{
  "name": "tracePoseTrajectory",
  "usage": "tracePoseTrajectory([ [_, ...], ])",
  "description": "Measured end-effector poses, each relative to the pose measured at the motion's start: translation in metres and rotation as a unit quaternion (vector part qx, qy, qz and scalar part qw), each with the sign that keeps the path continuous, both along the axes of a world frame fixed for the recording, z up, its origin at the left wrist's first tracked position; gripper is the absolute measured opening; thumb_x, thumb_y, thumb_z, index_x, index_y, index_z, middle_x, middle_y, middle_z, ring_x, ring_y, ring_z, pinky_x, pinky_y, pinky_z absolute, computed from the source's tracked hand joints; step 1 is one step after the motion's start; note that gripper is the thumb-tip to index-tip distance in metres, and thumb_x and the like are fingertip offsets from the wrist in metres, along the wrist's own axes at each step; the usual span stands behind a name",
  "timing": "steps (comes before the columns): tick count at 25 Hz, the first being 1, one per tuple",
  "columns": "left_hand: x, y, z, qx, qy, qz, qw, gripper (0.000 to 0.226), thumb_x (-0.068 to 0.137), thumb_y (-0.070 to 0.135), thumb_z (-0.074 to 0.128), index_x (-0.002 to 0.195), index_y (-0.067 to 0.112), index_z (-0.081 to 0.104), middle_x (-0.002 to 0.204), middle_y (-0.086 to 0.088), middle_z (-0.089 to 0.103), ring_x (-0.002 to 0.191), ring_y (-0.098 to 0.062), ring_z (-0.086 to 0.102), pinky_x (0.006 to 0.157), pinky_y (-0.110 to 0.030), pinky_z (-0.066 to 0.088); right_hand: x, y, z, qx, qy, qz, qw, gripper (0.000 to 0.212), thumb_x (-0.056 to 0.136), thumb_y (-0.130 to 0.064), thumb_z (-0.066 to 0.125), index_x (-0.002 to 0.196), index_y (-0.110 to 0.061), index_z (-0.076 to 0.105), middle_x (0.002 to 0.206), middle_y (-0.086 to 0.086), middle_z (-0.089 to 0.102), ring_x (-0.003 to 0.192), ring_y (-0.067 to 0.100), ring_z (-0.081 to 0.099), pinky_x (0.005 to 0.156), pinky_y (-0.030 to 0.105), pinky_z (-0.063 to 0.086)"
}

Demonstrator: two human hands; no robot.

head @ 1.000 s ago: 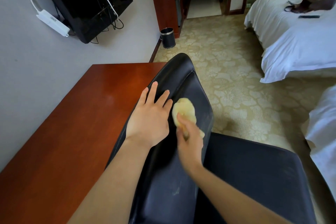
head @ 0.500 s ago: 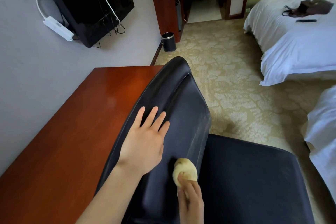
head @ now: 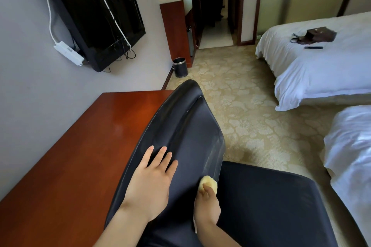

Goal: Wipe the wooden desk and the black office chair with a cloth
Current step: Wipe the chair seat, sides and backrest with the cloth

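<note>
Fingers, left hand (head: 149,182): laid flat on black office chair (head: 190,126).
Fingers, right hand (head: 207,206): curled round small yellow cloth (head: 210,180).

Polished wood, sheened upholstery, soft cloth

The desk (head: 80,156) is glossy reddish wood, smooth enough to catch the light. The chair (head: 186,126) has a smooth black covering with a faint sheen (leather or vinyl, unclear). The yellow cloth (head: 208,183) looks soft and matt.

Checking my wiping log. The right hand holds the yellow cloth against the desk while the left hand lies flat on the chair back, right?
No. The head view shows the right hand holding the yellow cloth against the chair back, not the desk; the left hand does lie flat on it.
</note>
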State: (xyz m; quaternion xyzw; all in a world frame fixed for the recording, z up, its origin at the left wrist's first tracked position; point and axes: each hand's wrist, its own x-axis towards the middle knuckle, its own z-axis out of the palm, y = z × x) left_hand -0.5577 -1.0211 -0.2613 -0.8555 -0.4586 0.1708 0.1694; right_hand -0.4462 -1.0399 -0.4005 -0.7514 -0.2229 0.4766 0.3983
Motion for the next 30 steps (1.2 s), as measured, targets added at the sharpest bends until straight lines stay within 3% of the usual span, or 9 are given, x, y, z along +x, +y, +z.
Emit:
tracePoseTrajectory([
  [3,0.002,0.006,0.007,-0.012,-0.033,0.001,0.999,0.058,0.100,0.031,0.029,0.152,0.018,0.007,0.160,-0.004,0.009,0.147,-0.022,-0.008,0.112,-0.043,-0.019,-0.005,0.012,0.035,0.079,0.009,0.011,0.997,0.037,0.094,-0.017,0.051,0.129,-0.027,0.055,0.123,0.003,0.060,0.111,0.022,0.056,0.098,0.031,0.041],
  [8,0.001,0.010,0.026,-0.030,-0.085,-0.005,0.996,0.053,0.098,0.022,0.033,0.149,0.022,0.021,0.152,0.006,0.030,0.146,-0.012,0.005,0.115,-0.033,-0.010,-0.008,0.028,0.091,0.248,-0.018,0.107,0.963,0.036,0.093,-0.010,0.053,0.125,-0.026,0.059,0.126,-0.006,0.059,0.116,0.008,0.053,0.093,0.010,0.035],
  [13,-0.006,-0.003,0.029,-0.020,-0.045,-0.024,0.999,0.052,0.099,0.022,0.031,0.149,0.022,0.021,0.155,0.004,0.026,0.147,-0.015,0.001,0.115,-0.038,-0.013,-0.010,0.003,0.077,0.283,-0.110,0.131,0.944,0.036,0.093,-0.016,0.057,0.128,-0.023,0.057,0.127,-0.001,0.058,0.113,0.008,0.053,0.082,-0.004,0.028],
  [17,-0.020,-0.027,0.017,0.009,0.018,-0.048,0.999,0.052,0.100,0.032,0.029,0.150,0.021,0.021,0.157,-0.002,0.023,0.147,-0.022,0.003,0.113,-0.048,-0.014,-0.027,-0.045,0.026,0.253,-0.097,0.077,0.959,0.034,0.094,-0.016,0.055,0.128,-0.023,0.058,0.120,-0.006,0.058,0.109,0.010,0.053,0.088,0.011,0.037],
  [19,-0.029,-0.038,0.013,0.024,0.027,-0.066,0.997,0.051,0.100,0.035,0.026,0.149,0.019,0.023,0.156,-0.004,0.025,0.147,-0.023,0.006,0.113,-0.051,-0.012,-0.030,-0.067,0.001,0.233,-0.091,0.051,0.967,0.035,0.095,-0.013,0.053,0.129,-0.022,0.057,0.113,-0.008,0.055,0.104,0.009,0.053,0.084,0.006,0.036],
  [24,-0.041,-0.051,0.007,0.044,0.082,-0.102,0.990,0.051,0.101,0.035,0.021,0.150,0.019,0.021,0.157,-0.007,0.020,0.147,-0.026,0.006,0.115,-0.055,-0.007,-0.029,-0.095,-0.046,0.055,-0.039,-0.038,0.997,0.035,0.097,-0.016,0.048,0.132,-0.020,0.054,0.119,0.011,0.059,0.108,0.026,0.055,0.085,0.021,0.037],
  [27,-0.039,-0.050,0.005,0.041,0.079,-0.098,0.991,0.050,0.101,0.030,0.025,0.149,0.020,0.022,0.157,-0.007,0.023,0.147,-0.025,0.007,0.115,-0.056,-0.006,-0.031,-0.106,-0.051,-0.086,0.018,-0.067,0.994,0.037,0.098,-0.017,0.045,0.134,-0.018,0.050,0.125,0.014,0.058,0.113,0.033,0.053,0.085,0.030,0.039],
  [30,-0.040,-0.050,0.005,0.037,0.049,-0.097,0.993,0.048,0.099,0.026,0.029,0.146,0.019,0.030,0.152,-0.003,0.034,0.145,-0.022,0.016,0.114,-0.056,-0.006,-0.046,-0.109,-0.036,-0.084,0.063,-0.143,0.984,0.038,0.096,-0.014,0.044,0.132,-0.023,0.053,0.126,0.011,0.056,0.111,0.032,0.054,0.086,0.031,0.042],
])
